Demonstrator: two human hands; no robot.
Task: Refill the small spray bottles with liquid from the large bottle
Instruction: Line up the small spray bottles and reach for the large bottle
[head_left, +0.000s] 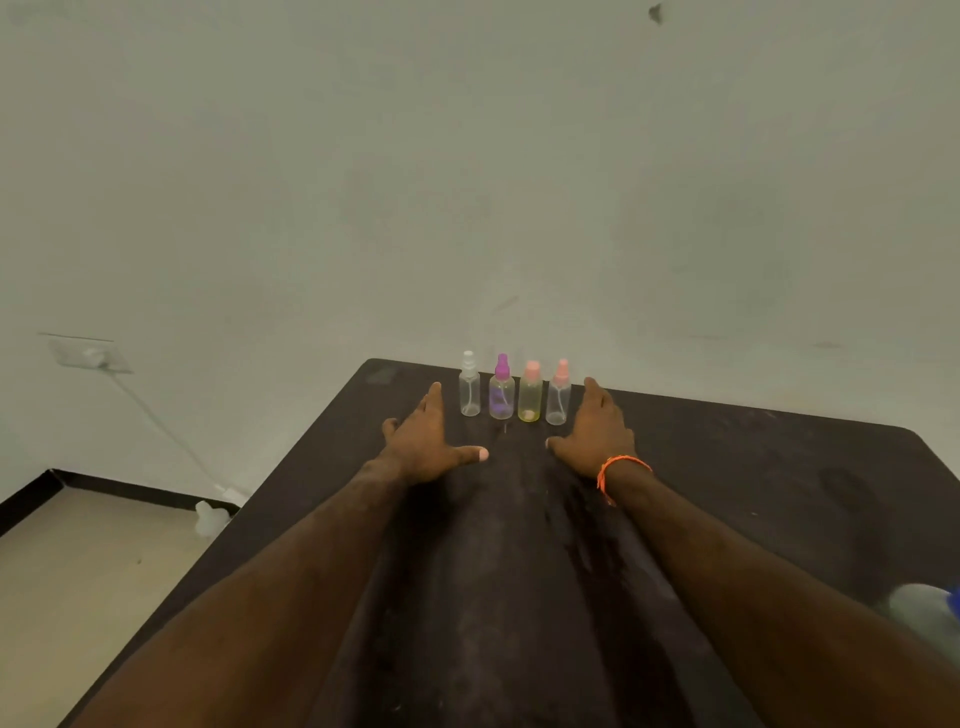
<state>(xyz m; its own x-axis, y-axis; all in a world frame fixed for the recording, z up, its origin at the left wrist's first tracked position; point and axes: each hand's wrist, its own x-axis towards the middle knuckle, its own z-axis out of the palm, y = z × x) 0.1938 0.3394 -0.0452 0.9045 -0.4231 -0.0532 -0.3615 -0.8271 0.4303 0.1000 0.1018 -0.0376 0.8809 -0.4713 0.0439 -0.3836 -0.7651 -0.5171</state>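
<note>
Several small spray bottles stand upright in a row at the far edge of the dark table (727, 499): a clear one with a white cap (469, 385), a purple-capped one (501, 389), a yellowish one with a pink cap (530, 393) and a clear one with a pink cap (558, 395). My left hand (428, 441) lies flat on the table just left of the row, fingers straight, thumb spread. My right hand (597, 434), an orange thread on its wrist, lies flat just right of the row. Neither hand holds anything. A large translucent bottle with a blue part (930, 616) shows at the right edge, mostly cut off.
A pale wall rises right behind the table. At left, a wall socket (91, 356) feeds a white cable down to the floor, where a small white object (210, 517) lies near the table's left edge. The table's left edge runs diagonally toward me.
</note>
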